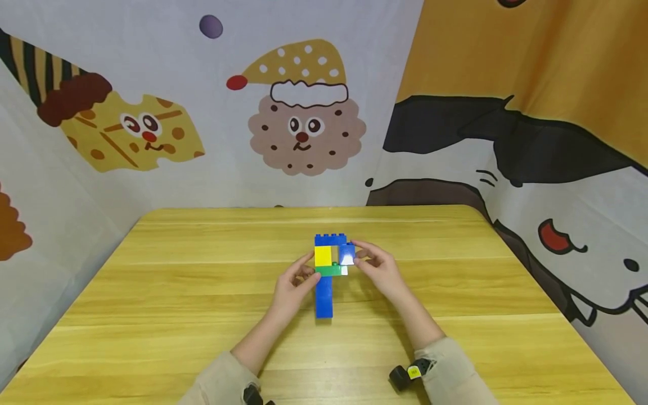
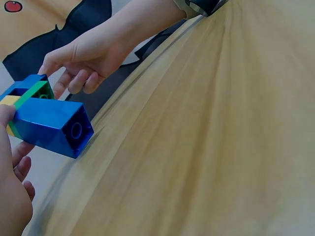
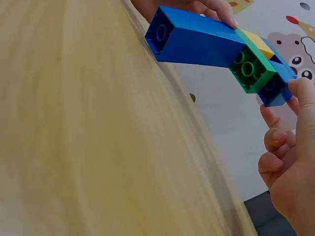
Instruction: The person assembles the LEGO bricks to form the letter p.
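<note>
A building-block assembly in the head view has a tall blue block [image 1: 324, 298] at its bottom end, then a green block [image 1: 328, 271], a yellow block [image 1: 323, 256] and a long studded blue block [image 1: 329, 240] on top. My left hand [image 1: 292, 286] grips its left side, thumb by the green block. My right hand [image 1: 378, 269] pinches a small blue block [image 1: 347, 254] between thumb and fingers, at the gap right of the yellow block. Whether that block is joined to the others I cannot tell. The hollow end of the tall blue block [image 2: 54, 123] shows in the left wrist view.
Both hands work above a wooden table [image 1: 202, 315]. A cloth with cartoon prints [image 1: 304, 135] hangs behind its far edge and along the sides. Dark wrist gear [image 1: 407, 376] sits by the right sleeve.
</note>
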A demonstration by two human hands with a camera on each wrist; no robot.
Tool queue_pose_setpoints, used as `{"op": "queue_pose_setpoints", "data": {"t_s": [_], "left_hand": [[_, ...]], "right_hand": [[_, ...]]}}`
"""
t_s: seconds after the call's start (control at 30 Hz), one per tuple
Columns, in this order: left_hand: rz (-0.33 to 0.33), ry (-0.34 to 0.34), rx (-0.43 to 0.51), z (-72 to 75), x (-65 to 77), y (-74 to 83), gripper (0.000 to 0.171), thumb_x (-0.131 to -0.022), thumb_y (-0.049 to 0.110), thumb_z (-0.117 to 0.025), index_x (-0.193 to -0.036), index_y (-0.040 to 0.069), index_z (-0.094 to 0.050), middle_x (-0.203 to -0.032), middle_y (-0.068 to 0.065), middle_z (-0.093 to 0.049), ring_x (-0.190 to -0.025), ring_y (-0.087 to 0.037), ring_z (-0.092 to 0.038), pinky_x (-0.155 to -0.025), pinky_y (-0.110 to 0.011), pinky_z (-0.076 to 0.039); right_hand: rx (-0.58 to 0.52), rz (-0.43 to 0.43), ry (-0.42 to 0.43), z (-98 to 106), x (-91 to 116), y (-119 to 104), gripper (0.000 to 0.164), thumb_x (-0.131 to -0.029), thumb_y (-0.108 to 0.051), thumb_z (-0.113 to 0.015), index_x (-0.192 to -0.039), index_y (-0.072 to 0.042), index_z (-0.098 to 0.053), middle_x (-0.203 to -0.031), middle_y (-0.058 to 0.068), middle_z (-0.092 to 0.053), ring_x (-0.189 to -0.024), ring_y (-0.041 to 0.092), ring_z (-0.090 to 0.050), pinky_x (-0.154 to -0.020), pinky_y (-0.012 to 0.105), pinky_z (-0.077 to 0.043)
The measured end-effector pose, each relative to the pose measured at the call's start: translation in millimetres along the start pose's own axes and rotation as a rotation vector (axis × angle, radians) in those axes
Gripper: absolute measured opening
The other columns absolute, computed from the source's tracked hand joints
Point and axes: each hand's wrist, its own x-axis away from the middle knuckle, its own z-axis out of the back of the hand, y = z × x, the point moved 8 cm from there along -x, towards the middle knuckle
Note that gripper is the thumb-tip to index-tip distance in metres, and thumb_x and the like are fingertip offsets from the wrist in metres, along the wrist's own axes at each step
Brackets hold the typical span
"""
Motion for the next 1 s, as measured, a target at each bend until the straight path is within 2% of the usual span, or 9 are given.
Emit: {"op": "queue_pose_setpoints", "data": {"t_s": [0.33,0.5,0.57,0.67,0.8,0.9,0.93,1.0], "left_hand": [[-0.014,-0.022,0.013,-3.1,-7.1,-3.1,0.047,-0.089,0.005,-0.067,-0.133,-0.002,-0.052,-0.100,-0.015,-0.062,-0.088,-0.024,-0.050,-0.077,-0.033,-0.043],[-0.008,-0.024,0.018,-4.4,-10.0,-3.5,0.049,-0.088,0.004,-0.067,-0.133,-0.002,-0.052,-0.102,-0.015,-0.061,-0.087,-0.024,-0.050,-0.073,-0.028,-0.044],[0.004,-0.018,0.011,-4.1,-10.7,-4.0,0.048,-0.088,0.004,-0.067,-0.133,-0.002,-0.052,-0.102,-0.015,-0.061,-0.086,-0.024,-0.050,-0.070,-0.026,-0.043],[0.024,-0.007,0.000,-3.5,-12.2,-5.1,0.048,-0.087,0.003,-0.068,-0.132,-0.001,-0.054,-0.105,-0.015,-0.061,-0.086,-0.024,-0.050,-0.067,-0.024,-0.043],[0.032,0.005,-0.006,-2.4,-13.9,-6.2,0.047,-0.086,0.002,-0.068,-0.130,-0.003,-0.055,-0.108,-0.015,-0.060,-0.088,-0.026,-0.051,-0.068,-0.025,-0.043],[0.024,0.011,0.001,-1.9,-14.5,-6.6,0.046,-0.085,0.000,-0.068,-0.129,-0.005,-0.055,-0.110,-0.018,-0.060,-0.090,-0.029,-0.051,-0.070,-0.027,-0.044],[0.021,0.013,0.004,-1.9,-14.5,-6.9,0.046,-0.085,0.000,-0.068,-0.128,-0.006,-0.055,-0.110,-0.018,-0.060,-0.090,-0.029,-0.051,-0.071,-0.027,-0.044],[0.029,0.017,0.010,-2.1,-18.1,-19.3,0.047,-0.085,0.001,-0.069,-0.129,-0.005,-0.055,-0.110,-0.018,-0.060,-0.090,-0.028,-0.051,-0.070,-0.028,-0.044]], "right_hand": [[0.006,-0.046,0.004,1.1,-1.5,11.4,0.036,-0.092,0.001,-0.059,-0.128,0.006,-0.055,-0.102,0.025,-0.063,-0.090,0.024,-0.059,-0.076,0.028,-0.050],[0.011,-0.057,-0.006,1.2,-2.7,16.5,0.036,-0.093,0.000,-0.059,-0.129,0.005,-0.055,-0.100,0.025,-0.064,-0.093,0.037,-0.059,-0.074,0.027,-0.049],[0.007,-0.062,-0.010,1.2,-3.4,18.5,0.036,-0.094,-0.001,-0.059,-0.129,0.005,-0.055,-0.099,0.024,-0.064,-0.093,0.044,-0.057,-0.070,0.026,-0.048],[0.004,-0.080,-0.017,1.1,-4.4,22.2,0.036,-0.094,-0.003,-0.059,-0.130,0.003,-0.055,-0.098,0.023,-0.065,-0.075,0.045,-0.056,-0.056,0.024,-0.044],[0.002,-0.116,-0.027,0.1,-5.5,28.8,0.037,-0.095,-0.005,-0.059,-0.131,0.001,-0.055,-0.097,0.021,-0.065,-0.052,0.029,-0.045,-0.045,0.023,-0.037],[0.011,-0.136,-0.029,-0.1,-7.1,41.6,0.039,-0.094,-0.010,-0.061,-0.132,-0.003,-0.055,-0.098,0.019,-0.065,-0.053,0.023,-0.046,-0.045,0.023,-0.038],[0.024,-0.144,-0.036,-0.8,-6.8,42.0,0.040,-0.094,-0.010,-0.061,-0.133,-0.003,-0.055,-0.100,0.019,-0.065,-0.057,0.026,-0.050,-0.046,0.023,-0.039],[0.048,-0.148,-0.051,-2.2,-6.2,42.9,0.042,-0.094,-0.010,-0.061,-0.135,-0.003,-0.053,-0.102,0.020,-0.064,-0.068,0.033,-0.056,-0.049,0.025,-0.042]]}}
